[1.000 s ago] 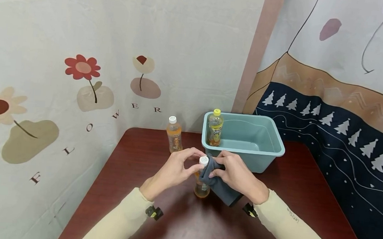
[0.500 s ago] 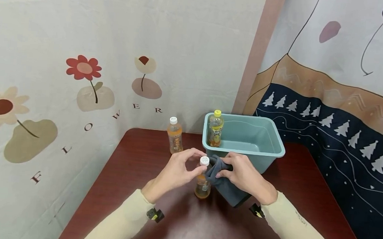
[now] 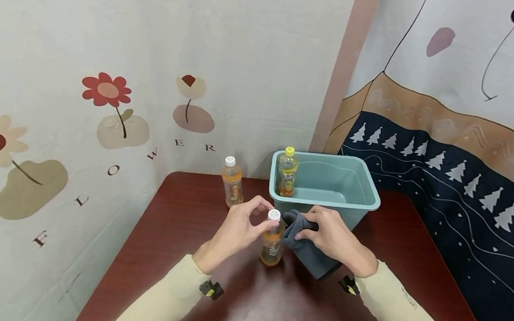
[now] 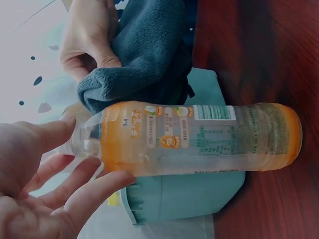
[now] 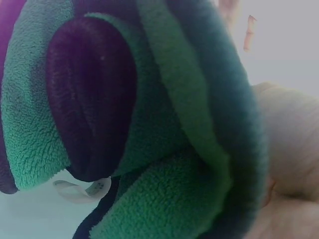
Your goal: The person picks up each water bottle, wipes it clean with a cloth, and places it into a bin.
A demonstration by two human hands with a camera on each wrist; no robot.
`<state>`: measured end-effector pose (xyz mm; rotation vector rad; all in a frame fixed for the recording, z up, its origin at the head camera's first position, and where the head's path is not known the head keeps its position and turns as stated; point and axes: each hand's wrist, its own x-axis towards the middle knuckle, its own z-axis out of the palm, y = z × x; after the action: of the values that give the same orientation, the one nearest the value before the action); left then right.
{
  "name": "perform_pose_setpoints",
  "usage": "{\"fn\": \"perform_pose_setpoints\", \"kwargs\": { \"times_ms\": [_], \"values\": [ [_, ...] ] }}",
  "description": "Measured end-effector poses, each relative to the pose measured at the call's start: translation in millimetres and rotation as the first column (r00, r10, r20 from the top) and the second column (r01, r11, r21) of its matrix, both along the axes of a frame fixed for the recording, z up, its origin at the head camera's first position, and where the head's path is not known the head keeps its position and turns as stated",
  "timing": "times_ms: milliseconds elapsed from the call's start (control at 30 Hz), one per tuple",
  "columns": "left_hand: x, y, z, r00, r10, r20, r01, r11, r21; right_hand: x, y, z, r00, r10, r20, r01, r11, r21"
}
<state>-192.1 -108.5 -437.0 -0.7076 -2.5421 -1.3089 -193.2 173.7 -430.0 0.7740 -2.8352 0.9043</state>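
Observation:
In the head view an upright bottle [image 3: 271, 247] with a white cap and orange liquid stands on the table. My left hand [image 3: 234, 228] holds it near the neck, thumb and fingers around the top. The left wrist view shows its orange label [image 4: 167, 132] with a barcode. Just right of the bottle, my right hand [image 3: 335, 236] pinches a bunched dark grey cloth [image 3: 310, 257] between thumb and fingers. One end of the cloth hangs down toward the table. Its fuzzy folds [image 5: 169, 109] fill most of the right wrist view, hiding much of that hand.
A blue-green plastic tub [image 3: 346, 214] stands behind my right hand. Inside it, at the left end, is a yellow-capped bottle [image 3: 287, 174]. Another white-capped bottle [image 3: 232, 186] stands left of the tub on the dark red table [image 3: 178, 224]. A printed backdrop [image 3: 262, 72] rises behind.
My right hand has drawn the cloth a little to the right, away from the bottle's neck, so more of the bottle shows. My left hand and the bottle stay about where they were.

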Motion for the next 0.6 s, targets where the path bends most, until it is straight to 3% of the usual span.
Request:
{"fn": "perform_pose_setpoints", "kwargs": {
  "times_ms": [200, 600],
  "values": [
    [-3.1, -5, 0.8, 0.998, -0.057, 0.039, 0.057, 0.998, -0.002, 0.1, 3, -2.0, 1.000, -0.014, 0.005, 0.014, 1.000, -0.002],
    [-7.7, -10, 2.4, 0.992, -0.124, -0.014, 0.123, 0.990, -0.069, 4.4, -1, -11.7, 1.000, 0.018, -0.005, -0.018, 0.999, -0.041]
  ]
}}
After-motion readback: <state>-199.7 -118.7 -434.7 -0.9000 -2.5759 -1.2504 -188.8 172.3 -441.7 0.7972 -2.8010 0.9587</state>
